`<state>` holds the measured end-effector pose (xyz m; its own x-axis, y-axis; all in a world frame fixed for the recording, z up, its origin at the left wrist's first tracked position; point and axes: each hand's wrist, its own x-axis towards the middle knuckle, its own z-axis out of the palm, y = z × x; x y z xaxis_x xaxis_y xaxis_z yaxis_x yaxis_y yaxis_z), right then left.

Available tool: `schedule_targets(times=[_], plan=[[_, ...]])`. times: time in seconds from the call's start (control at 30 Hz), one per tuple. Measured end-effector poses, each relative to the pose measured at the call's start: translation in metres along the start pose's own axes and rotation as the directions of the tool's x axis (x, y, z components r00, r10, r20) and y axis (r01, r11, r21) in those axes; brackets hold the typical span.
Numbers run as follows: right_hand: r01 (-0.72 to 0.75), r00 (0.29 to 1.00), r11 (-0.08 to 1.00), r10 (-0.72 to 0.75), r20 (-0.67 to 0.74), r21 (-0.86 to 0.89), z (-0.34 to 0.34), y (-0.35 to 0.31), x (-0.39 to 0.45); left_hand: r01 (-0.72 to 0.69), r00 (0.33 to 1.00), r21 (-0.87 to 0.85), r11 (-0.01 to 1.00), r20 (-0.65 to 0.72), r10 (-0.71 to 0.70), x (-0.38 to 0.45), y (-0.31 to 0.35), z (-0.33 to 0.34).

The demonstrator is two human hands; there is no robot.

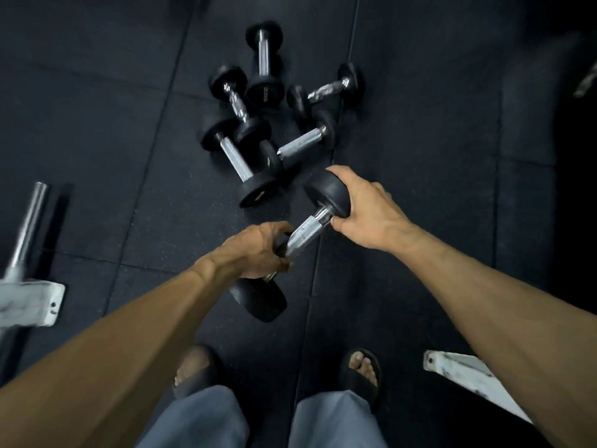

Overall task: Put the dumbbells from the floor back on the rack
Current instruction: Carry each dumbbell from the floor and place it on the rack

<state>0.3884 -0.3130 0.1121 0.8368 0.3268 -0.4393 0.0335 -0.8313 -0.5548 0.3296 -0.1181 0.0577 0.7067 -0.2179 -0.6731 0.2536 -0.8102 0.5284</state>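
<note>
From the head view, one dumbbell (305, 236) was held tilted above the floor (113, 140), apparently lifted for carrying to the rack, which was not clearly in view. The left hand (255, 250) wrapped its fingers (281, 265) round the handle; the right hand (365, 211) cupped the upper head. Five more dumbbells (242, 156) lay clustered beyond.

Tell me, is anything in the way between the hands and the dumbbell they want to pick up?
No. Both hands are already on the dumbbell: the left hand grips its metal handle and the right hand holds its far black end. The other dumbbells lie on the floor beyond it. The rack is not clearly in view.
</note>
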Motion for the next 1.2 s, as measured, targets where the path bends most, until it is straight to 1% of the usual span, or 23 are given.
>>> schedule_targets(times=[0.2,0.3,0.4,0.6,0.73,0.93,1.07,1.2], plan=[[0.05,0.997,0.997,-0.053,-0.055,-0.058,-0.152,-0.071,-0.066,-0.062,0.996,-0.011,0.998,-0.072,0.061,-0.087,0.121,-0.088],[0.096,0.993,0.992,-0.102,-0.064,-0.083,-0.233,-0.108,-0.097,-0.109,0.985,-0.035,0.993,-0.139,0.103,-0.133,0.181,-0.134],[0.129,0.984,0.983,-0.144,-0.109,-0.134,-0.307,-0.139,-0.121,-0.163,0.969,-0.034,0.986,-0.196,0.154,-0.169,0.236,-0.181],[0.189,0.951,0.959,-0.233,-0.205,-0.213,-0.414,-0.195,-0.137,-0.268,0.924,0.017,0.963,-0.278,0.262,-0.21,0.311,-0.268],[0.187,0.938,0.954,-0.245,-0.247,-0.236,-0.467,-0.222,-0.133,-0.322,0.908,0.059,0.945,-0.262,0.326,-0.213,0.346,-0.32],[0.136,0.917,0.973,-0.195,-0.348,-0.186,-0.539,-0.234,-0.121,-0.397,0.882,0.137,0.908,-0.216,0.418,-0.194,0.404,-0.388],[0.06,0.898,0.986,-0.122,-0.422,-0.157,-0.572,-0.215,-0.123,-0.436,0.872,0.2,0.878,-0.149,0.467,-0.171,0.449,-0.407],[-0.018,0.881,0.994,-0.036,-0.472,-0.11,-0.6,-0.169,-0.135,-0.488,0.86,0.222,0.844,-0.041,0.508,-0.142,0.502,-0.397]])
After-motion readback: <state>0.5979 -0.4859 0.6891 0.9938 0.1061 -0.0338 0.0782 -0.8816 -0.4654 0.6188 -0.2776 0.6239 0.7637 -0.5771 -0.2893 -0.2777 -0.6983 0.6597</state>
